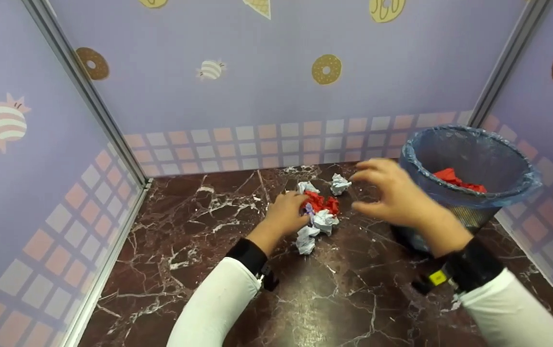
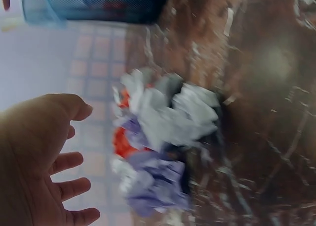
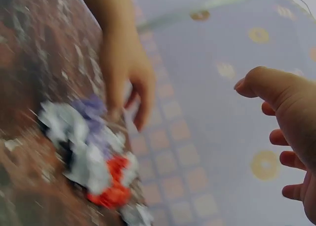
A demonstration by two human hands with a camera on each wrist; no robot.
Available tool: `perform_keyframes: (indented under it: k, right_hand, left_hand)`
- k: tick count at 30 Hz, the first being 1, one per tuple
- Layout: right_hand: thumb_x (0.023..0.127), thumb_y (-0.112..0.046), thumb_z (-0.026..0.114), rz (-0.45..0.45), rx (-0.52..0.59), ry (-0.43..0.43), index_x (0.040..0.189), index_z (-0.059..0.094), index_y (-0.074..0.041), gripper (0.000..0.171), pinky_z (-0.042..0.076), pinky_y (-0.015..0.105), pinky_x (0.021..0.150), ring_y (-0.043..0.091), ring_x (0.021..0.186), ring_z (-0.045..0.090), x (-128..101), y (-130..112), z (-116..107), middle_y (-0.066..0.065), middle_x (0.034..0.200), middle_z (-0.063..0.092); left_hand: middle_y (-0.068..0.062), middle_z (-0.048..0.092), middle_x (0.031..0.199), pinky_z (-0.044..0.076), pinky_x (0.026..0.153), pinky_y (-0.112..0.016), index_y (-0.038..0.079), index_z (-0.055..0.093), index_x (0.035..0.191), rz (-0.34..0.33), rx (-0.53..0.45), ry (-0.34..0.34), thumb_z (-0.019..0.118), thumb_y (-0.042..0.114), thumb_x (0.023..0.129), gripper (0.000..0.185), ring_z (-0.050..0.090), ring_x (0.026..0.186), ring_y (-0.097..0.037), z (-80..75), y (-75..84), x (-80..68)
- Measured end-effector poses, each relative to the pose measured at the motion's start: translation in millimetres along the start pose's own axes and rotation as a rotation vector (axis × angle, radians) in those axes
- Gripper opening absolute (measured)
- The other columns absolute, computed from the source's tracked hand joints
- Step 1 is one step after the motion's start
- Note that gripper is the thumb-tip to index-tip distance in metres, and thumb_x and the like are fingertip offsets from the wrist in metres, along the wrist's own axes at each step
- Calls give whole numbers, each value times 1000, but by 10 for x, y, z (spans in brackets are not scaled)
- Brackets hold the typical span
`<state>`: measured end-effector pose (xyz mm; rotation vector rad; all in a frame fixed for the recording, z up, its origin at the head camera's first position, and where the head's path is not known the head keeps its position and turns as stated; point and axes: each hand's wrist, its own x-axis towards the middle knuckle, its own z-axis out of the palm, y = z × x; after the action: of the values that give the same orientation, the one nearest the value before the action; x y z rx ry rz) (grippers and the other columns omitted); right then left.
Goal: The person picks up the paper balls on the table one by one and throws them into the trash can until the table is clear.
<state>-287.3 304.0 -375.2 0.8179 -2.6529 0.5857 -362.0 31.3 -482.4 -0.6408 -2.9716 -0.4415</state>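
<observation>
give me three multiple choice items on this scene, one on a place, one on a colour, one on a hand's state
1. Where is the lined waste bin?
A. right of the crumpled paper pile
B. left of it
C. on top of it

2. What colour is the paper in the bin?
A. green
B. red
C. yellow

3. The right hand is
A. gripping the bin
B. clenched
C. open, holding nothing

Answers:
1 A, it stands at the table's right side.
2 B, red shows inside.
3 C, its fingers are spread above the table.
</observation>
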Motion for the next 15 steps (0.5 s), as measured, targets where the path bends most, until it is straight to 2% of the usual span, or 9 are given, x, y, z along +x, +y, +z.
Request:
perform_keyframes:
  k: [3,9,12,15]
  right_hand:
    - [79,-47,76,-21,10,-54,130,58,-29,57,25,60,112,27,136,35,-107,-121,288,-3,147,43]
    - [78,-45,77,-5,68,-127,129,57,-37,56,31,56,110,22,134,38,-369,-263,874,-8,147,43]
    - [77,-45,77,-32,78,-139,126,59,-36,53,34,53,109,21,131,42,-470,-298,1151,-6,144,47]
    - [76,-45,77,-89,107,-124,122,64,-30,50,38,51,106,22,127,47,-549,-318,1373,-3,137,53]
  left_hand:
    - [-4,54,128,48,87,-52,24,59,132,-50,-18,-7,70,41,79,57,52,114,-30,107,-117,7]
    - [-6,50,137,48,89,-56,23,57,136,-85,-1,-41,74,39,78,62,49,119,-35,269,-286,5]
    - [-5,51,135,47,90,-54,22,58,135,-93,-16,-64,73,35,77,61,50,117,-35,345,-340,-23]
    - [-5,53,130,47,92,-52,21,61,132,-88,-35,-68,72,33,77,57,51,116,-34,420,-369,-57]
